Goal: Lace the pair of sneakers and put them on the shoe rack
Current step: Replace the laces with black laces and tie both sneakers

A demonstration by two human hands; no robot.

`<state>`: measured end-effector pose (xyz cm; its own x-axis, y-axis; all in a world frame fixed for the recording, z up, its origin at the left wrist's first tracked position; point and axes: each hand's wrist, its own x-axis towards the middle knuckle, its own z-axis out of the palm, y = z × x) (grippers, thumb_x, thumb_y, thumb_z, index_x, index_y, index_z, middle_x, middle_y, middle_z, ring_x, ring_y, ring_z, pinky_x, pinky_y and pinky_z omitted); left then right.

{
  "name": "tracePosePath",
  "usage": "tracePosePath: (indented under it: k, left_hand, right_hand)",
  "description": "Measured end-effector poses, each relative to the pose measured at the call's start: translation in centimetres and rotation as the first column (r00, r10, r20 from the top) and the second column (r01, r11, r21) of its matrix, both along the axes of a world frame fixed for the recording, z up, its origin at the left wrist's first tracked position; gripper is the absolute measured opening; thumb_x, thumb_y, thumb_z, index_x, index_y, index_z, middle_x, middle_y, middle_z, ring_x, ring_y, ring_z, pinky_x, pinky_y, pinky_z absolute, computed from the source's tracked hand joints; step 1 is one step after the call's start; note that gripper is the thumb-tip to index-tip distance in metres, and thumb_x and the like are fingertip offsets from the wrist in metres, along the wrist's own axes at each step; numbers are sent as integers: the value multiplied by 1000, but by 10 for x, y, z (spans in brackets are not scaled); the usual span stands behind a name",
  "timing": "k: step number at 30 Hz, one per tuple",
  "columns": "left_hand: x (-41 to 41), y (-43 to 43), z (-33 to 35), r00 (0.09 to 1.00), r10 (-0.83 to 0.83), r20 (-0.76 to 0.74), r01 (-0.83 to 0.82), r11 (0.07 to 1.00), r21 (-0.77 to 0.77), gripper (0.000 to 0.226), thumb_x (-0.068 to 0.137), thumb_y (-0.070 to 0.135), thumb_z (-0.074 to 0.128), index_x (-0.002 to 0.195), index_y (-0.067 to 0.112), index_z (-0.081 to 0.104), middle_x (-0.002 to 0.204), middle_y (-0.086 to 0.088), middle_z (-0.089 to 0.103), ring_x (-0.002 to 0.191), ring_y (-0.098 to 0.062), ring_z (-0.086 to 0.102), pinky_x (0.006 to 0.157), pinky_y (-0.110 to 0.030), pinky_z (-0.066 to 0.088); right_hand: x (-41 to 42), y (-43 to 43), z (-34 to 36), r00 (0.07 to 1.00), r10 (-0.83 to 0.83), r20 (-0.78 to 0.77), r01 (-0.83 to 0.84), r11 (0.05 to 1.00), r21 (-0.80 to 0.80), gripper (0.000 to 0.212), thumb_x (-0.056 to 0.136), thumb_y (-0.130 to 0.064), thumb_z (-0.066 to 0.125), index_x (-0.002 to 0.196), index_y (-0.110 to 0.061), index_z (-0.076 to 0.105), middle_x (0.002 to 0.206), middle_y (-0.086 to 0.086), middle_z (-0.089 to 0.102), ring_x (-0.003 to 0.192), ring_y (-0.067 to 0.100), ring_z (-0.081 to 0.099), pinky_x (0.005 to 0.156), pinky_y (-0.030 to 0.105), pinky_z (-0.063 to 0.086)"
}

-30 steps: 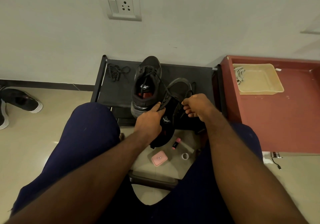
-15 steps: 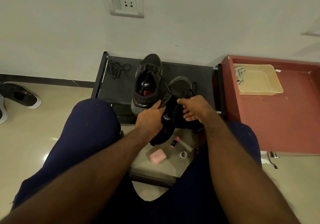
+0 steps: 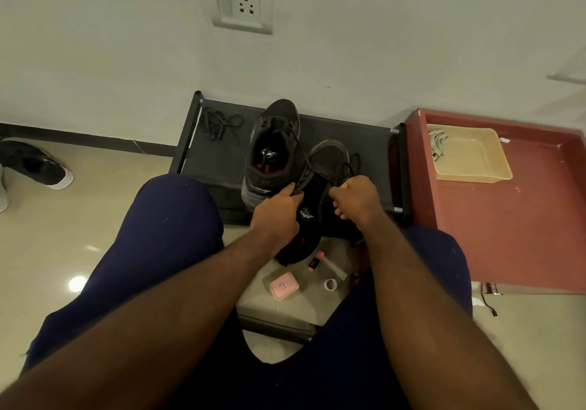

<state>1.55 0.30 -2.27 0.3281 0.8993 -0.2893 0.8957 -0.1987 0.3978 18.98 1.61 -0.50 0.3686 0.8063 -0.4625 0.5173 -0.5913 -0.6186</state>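
Held sneaker: the dark grey mesh sneaker (image 3: pixel 328 159) sits at the near right of the rack top, toe pointing away from you, between your two hands
Left hand: your left hand (image 3: pixel 276 216) grasps the sneaker's left edge beside the tongue, thumb and fingers curled onto it
Right hand: your right hand (image 3: pixel 355 200) is clenched round a loop of the black lace (image 3: pixel 345 167) that rises from the sneaker
Other sneaker: the second dark grey sneaker (image 3: pixel 272 156) stands on the rack just left of the held one, opening towards you; a lace shows at its throat
Rack: the black fabric-topped shoe rack (image 3: pixel 222 162) stands against the white wall; a loose bundle of black lace (image 3: pixel 218 124) lies at its far left corner
Between your knees: a pink rectangular case (image 3: pixel 284 285), a pink-and-black tube (image 3: pixel 315 260) and a small white ring (image 3: pixel 330 283) lie on a pale low surface
Right: a red-brown cabinet top (image 3: pixel 507 225) carries a beige plastic tray (image 3: pixel 472 159)
Left: a black shoe with a white sole (image 3: pixel 38 167) lies on the floor, well apart from the rack
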Motion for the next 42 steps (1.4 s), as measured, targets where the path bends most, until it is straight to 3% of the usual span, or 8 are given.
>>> tracePosePath:
  k: [8,11,13,19,30,36,38,42]
  left_hand:
    - [1,-1,6,999,10,38,-10,1000,-5,67,84,4,53,148,23,42,160,-1,29,130,-33,50,104,-44,46]
    - [2,-1,7,999,12,51,-12,1000,-4,73,84,4,52,151,28,36,160,-1,30,130,-32,50,103,-44,47]
    - [3,-1,8,999,-2,45,1,1000,14,84,83,4,52,155,37,24,158,-2,33,126,-33,54,98,-45,50]
    - [10,7,11,1000,-25,17,23,997,76,93,87,10,57,157,39,1,143,-8,39,92,-33,63,74,-42,54]
    - [31,33,12,966,-85,-244,105,992,71,76,100,7,48,158,31,5,129,-19,42,101,-34,60,72,-38,44]
    - [37,33,11,954,-108,-280,121,992,28,85,98,2,49,158,30,-3,130,-23,43,104,-35,59,70,-38,41]
    - [39,34,13,956,-103,-274,107,994,2,84,97,3,50,158,31,-1,129,-22,43,106,-36,58,73,-39,43]
    - [40,35,13,961,-87,-262,93,996,8,85,97,3,50,158,32,-1,126,-21,46,105,-34,59,76,-40,47]
  right_hand:
    - [2,-10,33,988,-5,-155,42,971,234,30,87,-14,57,60,-15,47,70,10,64,68,22,65,66,37,49]
    - [-5,-17,72,504,-51,-862,475,850,228,26,93,-10,40,68,-13,47,71,12,65,70,26,67,74,35,57]
    - [-3,-22,89,322,-41,-946,583,795,164,28,94,-16,37,67,-17,42,56,1,45,46,15,41,52,30,46]
    - [2,-31,33,960,-222,-171,251,952,176,39,90,-52,63,75,-17,53,70,0,57,60,16,53,55,35,46]
    - [-11,-14,-14,986,-36,164,22,996,89,39,97,-31,60,63,-19,46,76,6,59,81,30,62,66,33,42]
    - [-8,-6,-7,996,-84,15,78,968,239,32,94,-28,58,65,-14,56,82,10,63,74,23,60,67,37,49]
    - [-13,-6,11,893,-244,-379,349,907,237,26,92,-17,54,69,-5,58,76,10,64,66,20,59,65,36,48]
    - [-4,-12,59,244,-257,-935,765,644,23,31,91,-15,41,60,-18,36,49,1,36,40,16,34,47,26,39]
